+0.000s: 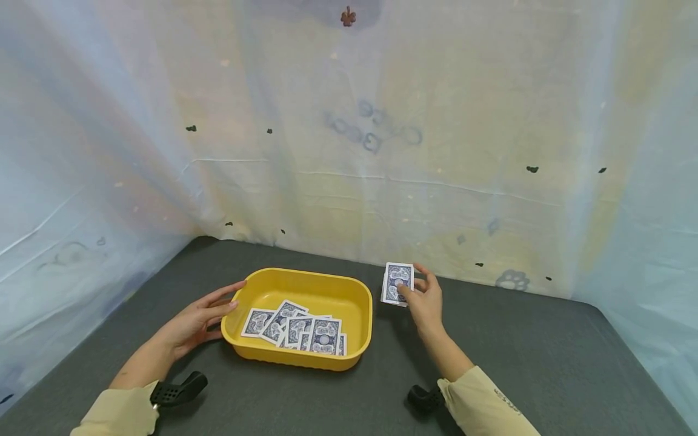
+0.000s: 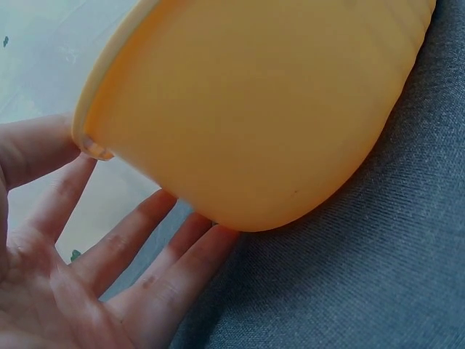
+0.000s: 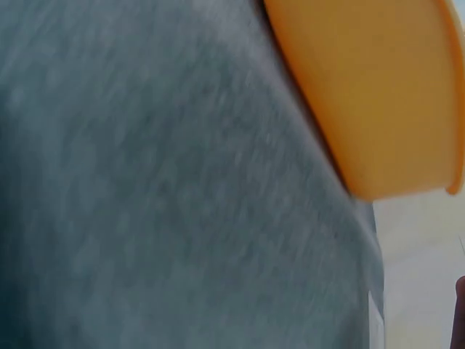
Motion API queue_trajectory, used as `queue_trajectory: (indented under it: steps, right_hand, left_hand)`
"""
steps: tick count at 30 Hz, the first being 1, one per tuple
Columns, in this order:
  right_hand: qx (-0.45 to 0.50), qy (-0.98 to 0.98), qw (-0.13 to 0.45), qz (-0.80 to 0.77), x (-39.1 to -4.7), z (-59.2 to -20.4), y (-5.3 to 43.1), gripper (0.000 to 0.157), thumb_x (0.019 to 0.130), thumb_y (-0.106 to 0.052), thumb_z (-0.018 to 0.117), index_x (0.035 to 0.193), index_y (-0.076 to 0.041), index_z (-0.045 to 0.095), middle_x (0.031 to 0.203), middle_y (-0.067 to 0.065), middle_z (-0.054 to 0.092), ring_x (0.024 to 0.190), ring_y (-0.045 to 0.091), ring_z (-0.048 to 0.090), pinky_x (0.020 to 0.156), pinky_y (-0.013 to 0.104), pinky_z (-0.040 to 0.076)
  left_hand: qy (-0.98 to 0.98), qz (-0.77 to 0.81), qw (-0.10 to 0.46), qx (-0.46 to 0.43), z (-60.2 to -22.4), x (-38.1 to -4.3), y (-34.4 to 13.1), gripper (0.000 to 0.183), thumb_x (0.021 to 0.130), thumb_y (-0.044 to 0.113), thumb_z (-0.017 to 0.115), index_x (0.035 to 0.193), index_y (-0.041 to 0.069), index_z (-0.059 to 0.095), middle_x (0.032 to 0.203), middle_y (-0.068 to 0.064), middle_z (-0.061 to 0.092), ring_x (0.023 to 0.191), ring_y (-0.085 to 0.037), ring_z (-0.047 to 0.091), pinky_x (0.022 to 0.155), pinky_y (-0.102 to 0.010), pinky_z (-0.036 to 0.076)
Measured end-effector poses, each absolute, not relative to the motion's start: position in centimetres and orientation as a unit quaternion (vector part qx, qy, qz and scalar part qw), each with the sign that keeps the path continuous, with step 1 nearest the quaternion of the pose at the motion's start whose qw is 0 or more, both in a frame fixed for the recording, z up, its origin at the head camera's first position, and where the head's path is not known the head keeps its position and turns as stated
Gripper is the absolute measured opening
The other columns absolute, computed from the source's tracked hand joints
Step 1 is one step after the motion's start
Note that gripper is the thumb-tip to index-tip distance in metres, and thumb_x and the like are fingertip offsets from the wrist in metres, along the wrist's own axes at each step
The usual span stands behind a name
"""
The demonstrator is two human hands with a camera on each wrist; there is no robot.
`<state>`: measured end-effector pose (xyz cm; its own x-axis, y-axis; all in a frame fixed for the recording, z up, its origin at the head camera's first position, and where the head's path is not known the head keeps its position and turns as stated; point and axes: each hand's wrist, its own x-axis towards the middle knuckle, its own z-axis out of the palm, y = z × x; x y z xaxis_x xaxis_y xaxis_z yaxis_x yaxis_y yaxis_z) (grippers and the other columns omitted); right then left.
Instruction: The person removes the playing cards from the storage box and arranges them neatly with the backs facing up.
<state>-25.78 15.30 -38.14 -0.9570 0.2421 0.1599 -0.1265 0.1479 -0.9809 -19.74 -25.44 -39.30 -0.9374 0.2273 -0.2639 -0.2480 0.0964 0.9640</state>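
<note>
A yellow plastic tub stands on the dark table, with several playing cards lying overlapped and backs up inside it. At its left end my left hand holds the rim, the thumb over the edge. In the left wrist view, the other fingers spread against the tub's outer wall. Just beyond the tub's right end, my right hand pinches a small stack of playing cards, thumb on top of their blue-and-white backs. Only a white card edge and a fingertip show in the right wrist view.
Dark grey cloth covers the table. A pale patterned curtain hangs along the back and both sides, close behind the right hand. Black straps with camera mounts sit at both wrists, low over the table.
</note>
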Motion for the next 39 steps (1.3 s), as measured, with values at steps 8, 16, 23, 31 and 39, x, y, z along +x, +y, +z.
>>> queue_trajectory:
  steps: [8,16,23,31,39]
  right_hand:
    - [-0.06,-0.759,0.143,0.633,-26.3,-38.5,16.8,0.06,0.081,0.005,0.065,0.138,-0.002,0.047,0.095,0.019,0.068,0.063,0.0,0.062,0.057,0.017,0.047]
    - [-0.091,-0.793,0.145,0.585,-26.7,-38.6,18.0,0.06,0.083,0.001,0.065,0.139,-0.004,0.046,0.106,0.027,0.066,0.063,0.001,0.057,0.057,0.017,0.044]
    - [-0.11,-0.807,0.143,0.562,-27.1,-39.0,18.9,0.061,0.082,-0.001,0.066,0.139,-0.004,0.045,0.107,0.027,0.065,0.063,0.003,0.054,0.058,0.017,0.043]
    - [-0.111,-0.827,0.134,0.534,-27.7,-39.4,20.1,0.063,0.08,0.001,0.065,0.139,0.001,0.043,0.107,0.029,0.065,0.062,0.001,0.051,0.058,0.018,0.041]
    - [-0.114,-0.857,0.114,0.49,-28.2,-39.6,21.1,0.066,0.077,-0.001,0.064,0.139,0.003,0.041,0.111,0.03,0.063,0.084,0.027,0.061,0.063,0.022,0.041]
  left_hand:
    - [0.719,0.672,0.177,-0.008,-39.3,-19.5,-25.4,0.066,0.099,0.036,0.052,0.155,0.025,0.019,0.16,-0.015,0.009,0.143,-0.039,0.02,0.1,-0.054,0.042]
    - [0.718,0.673,0.177,-0.011,-39.3,-19.5,-25.3,0.068,0.098,0.036,0.054,0.155,0.025,0.019,0.161,-0.015,0.007,0.143,-0.04,0.019,0.1,-0.054,0.042]
    - [0.716,0.675,0.178,-0.009,-39.3,-19.4,-25.4,0.068,0.098,0.036,0.053,0.155,0.025,0.018,0.161,-0.015,0.005,0.143,-0.04,0.019,0.1,-0.054,0.042]
    - [0.716,0.675,0.179,-0.011,-39.4,-19.5,-25.6,0.067,0.098,0.037,0.053,0.155,0.026,0.018,0.162,-0.014,0.003,0.144,-0.04,0.018,0.1,-0.054,0.041]
    - [0.717,0.674,0.178,-0.006,-39.4,-19.7,-25.5,0.067,0.099,0.036,0.053,0.155,0.025,0.018,0.161,-0.015,0.005,0.143,-0.039,0.02,0.1,-0.054,0.041]
